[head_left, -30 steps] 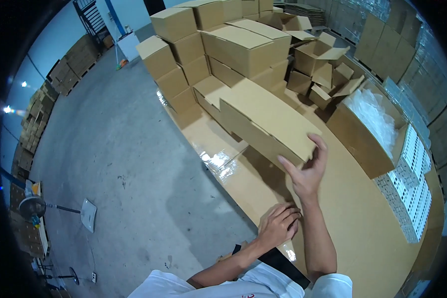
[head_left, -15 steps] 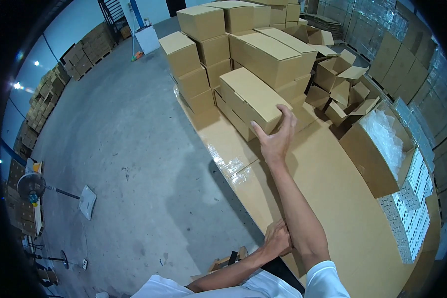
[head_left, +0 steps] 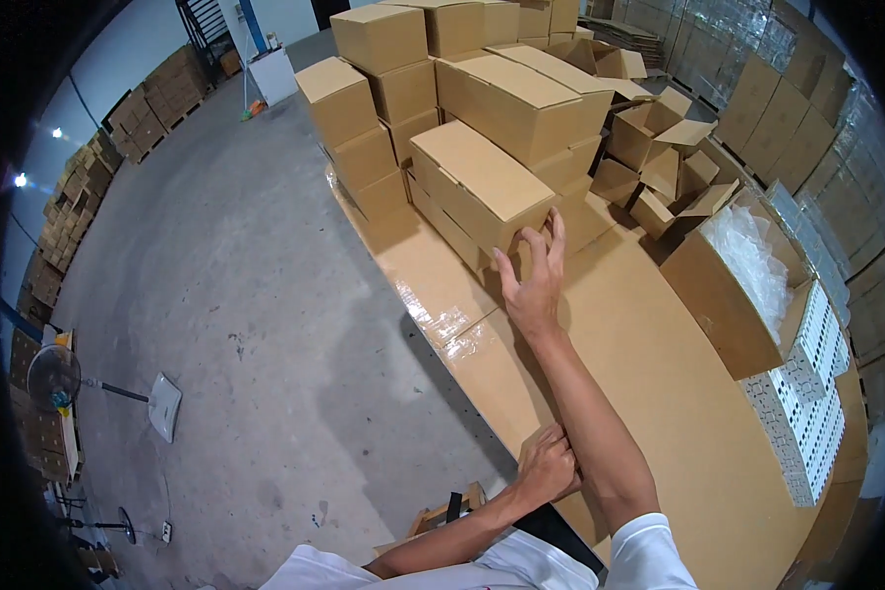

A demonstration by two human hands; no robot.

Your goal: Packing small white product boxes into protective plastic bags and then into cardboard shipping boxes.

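Observation:
My right hand is stretched forward over the table, its fingers bent and spread against the near end of a closed cardboard box. That long brown box lies on top of another like it, at the near end of the stacked boxes; nothing is enclosed by the fingers. Close to my body, at the table's left edge, my left hand is closed, with its fingers curled. It sits beside and partly behind my right forearm, so whatever is in it, if anything, is hidden.
Several closed boxes are stacked at the table's far end. To their right lie open cartons. A carton with clear plastic wrap stands near white patterned boxes on the right. A floor fan stands left, beyond the cardboard-covered table.
My right hand has slipped off the upper box's top and lies lower along its near end. The view has shifted slightly; my left hand stays in about the same place.

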